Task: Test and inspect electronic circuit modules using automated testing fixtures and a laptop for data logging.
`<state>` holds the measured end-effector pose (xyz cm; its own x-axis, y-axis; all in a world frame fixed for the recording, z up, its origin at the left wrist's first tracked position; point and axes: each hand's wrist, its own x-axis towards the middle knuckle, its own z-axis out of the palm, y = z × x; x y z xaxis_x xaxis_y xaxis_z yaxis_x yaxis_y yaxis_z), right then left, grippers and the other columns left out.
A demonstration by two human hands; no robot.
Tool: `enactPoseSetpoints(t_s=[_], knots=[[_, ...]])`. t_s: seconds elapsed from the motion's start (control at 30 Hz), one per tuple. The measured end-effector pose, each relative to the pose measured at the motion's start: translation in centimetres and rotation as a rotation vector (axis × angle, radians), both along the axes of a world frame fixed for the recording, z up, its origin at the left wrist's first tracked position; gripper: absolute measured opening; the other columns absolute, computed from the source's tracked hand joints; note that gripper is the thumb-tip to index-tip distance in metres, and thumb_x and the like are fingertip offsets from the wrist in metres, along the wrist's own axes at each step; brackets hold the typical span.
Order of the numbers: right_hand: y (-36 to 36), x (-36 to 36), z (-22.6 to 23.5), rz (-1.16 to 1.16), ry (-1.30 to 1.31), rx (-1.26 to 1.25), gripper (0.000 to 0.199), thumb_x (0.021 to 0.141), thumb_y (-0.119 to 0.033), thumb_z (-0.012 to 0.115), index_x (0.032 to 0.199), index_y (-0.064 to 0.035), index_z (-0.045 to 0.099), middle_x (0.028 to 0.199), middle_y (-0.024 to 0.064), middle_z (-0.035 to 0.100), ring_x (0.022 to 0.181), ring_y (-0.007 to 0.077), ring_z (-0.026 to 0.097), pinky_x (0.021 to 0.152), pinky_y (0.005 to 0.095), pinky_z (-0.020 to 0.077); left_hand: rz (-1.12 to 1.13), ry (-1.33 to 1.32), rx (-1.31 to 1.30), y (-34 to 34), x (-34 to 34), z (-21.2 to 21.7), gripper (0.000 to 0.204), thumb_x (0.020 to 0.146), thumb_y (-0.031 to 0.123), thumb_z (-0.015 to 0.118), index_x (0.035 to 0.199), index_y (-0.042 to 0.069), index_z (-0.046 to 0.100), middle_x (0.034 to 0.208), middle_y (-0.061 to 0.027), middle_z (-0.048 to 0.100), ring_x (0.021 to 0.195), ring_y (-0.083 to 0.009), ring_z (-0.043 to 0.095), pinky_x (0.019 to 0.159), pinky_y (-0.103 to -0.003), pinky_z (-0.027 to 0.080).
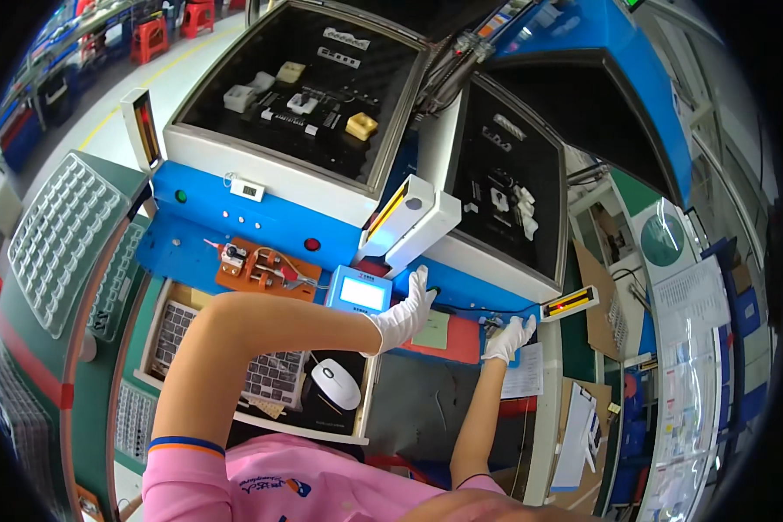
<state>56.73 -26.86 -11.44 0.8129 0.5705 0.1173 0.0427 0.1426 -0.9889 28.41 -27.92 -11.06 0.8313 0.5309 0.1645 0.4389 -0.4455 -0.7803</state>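
My left hand (406,313) wears a white glove. Its fingers stretch up along the blue front of the right-hand machine, and its inner side is at a dark round button (433,293). A small blue box with a lit screen (363,291) stands just left of this hand. My right hand (508,339), gloved in white too, lies farther right with its fingers reaching out over the blue ledge. Close by its fingertips sits a small metal fitting (492,325). I see nothing held in either hand. Between them lie a red pad (458,339) and a green paper note (431,330).
Two machines with dark glass-topped covers stand ahead, the left cover (296,96) and right cover (509,183) showing white and yellowish parts. An orange fixture (268,266) is on the left ledge. Below, a drawer holds a keyboard (274,376) and white mouse (336,384). Clear trays (68,235) stand left.
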Motion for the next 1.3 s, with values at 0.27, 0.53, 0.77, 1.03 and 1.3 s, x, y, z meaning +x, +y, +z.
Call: enactPoseSetpoints(t_s=[0.27, 0.53, 0.77, 1.03, 1.3], knots=[[-3.5, -9.3, 2.4, 0.12, -0.45, 0.11, 0.066, 0.098, 0.0, 0.048, 0.157, -0.0104, 0.02, 0.139, 0.0162, 0.051, 0.112, 0.0213, 0.056, 0.097, 0.0399, 0.0471, -0.043, -0.594, -0.875, -2.4, -7.6, 8.1, 0.039, 0.09, 0.018, 0.065, 0.126, 0.003, 0.064, 0.128, -0.0152, 0.064, 0.125, -0.0389, 0.056, 0.098, -0.044, 0.05], [-22.2, -31.9, -2.8, 1.628, -0.885, 0.178, 0.062, 0.09, -0.021, 0.069, 0.146, -0.0102, 0.047, 0.144, 0.0199, 0.045, 0.117, 0.031, 0.052, 0.104, 0.045, 0.0411, 0.379, -1.546, -0.896, -16.4, -34.8, 14.6, 0.027, 0.086, 0.01, 0.066, 0.113, 0.006, 0.07, 0.104, -0.0126, 0.069, 0.094, -0.0262, 0.067, 0.089, -0.035, 0.053], [-20.1, -36.6, -1.7, 1.831, -1.099, 0.472, 0.081, 0.081, -0.035, 0.078, 0.15, -0.0122, 0.043, 0.162, 0.0184, 0.019, 0.145, 0.0435, 0.023, 0.118, 0.0505, 0.0222, 0.888, -1.201, -0.223, -17.2, -59.9, 18.0, 0.033, 0.086, 0.006, 0.065, 0.119, 0.007, 0.068, 0.105, -0.0085, 0.073, 0.093, -0.0156, 0.068, 0.087, -0.032, 0.053], [-20.1, -37.2, -2.2, 1.775, -1.111, 0.114, 0.108, 0.074, -0.04, 0.081, 0.159, -0.0149, 0.019, 0.163, 0.0239, 0.004, 0.148, 0.0481, 0.008, 0.119, 0.0583, 0.012, 1.019, -1.174, -0.056, -13.0, -70.1, 14.2, 0.025, 0.084, 0.013, 0.066, 0.107, 0.011, 0.074, 0.105, -0.0181, 0.071, 0.101, -0.0344, 0.067, 0.089, -0.039, 0.053], [-20.1, -37.5, -2.5, 1.836, -1.233, 0.108, 0.114, 0.072, -0.044, 0.081, 0.16, -0.0141, 0.015, 0.163, 0.0232, 0.004, 0.147, 0.0518, 0.007, 0.118, 0.0616, 0.0124, 1.106, -0.976, -0.214, -9.6, -72.1, 12.0, 0.026, 0.082, 0.01, 0.063, 0.103, 0.015, 0.077, 0.102, -0.0196, 0.071, 0.101, -0.0358, 0.067, 0.088, -0.041, 0.053]])
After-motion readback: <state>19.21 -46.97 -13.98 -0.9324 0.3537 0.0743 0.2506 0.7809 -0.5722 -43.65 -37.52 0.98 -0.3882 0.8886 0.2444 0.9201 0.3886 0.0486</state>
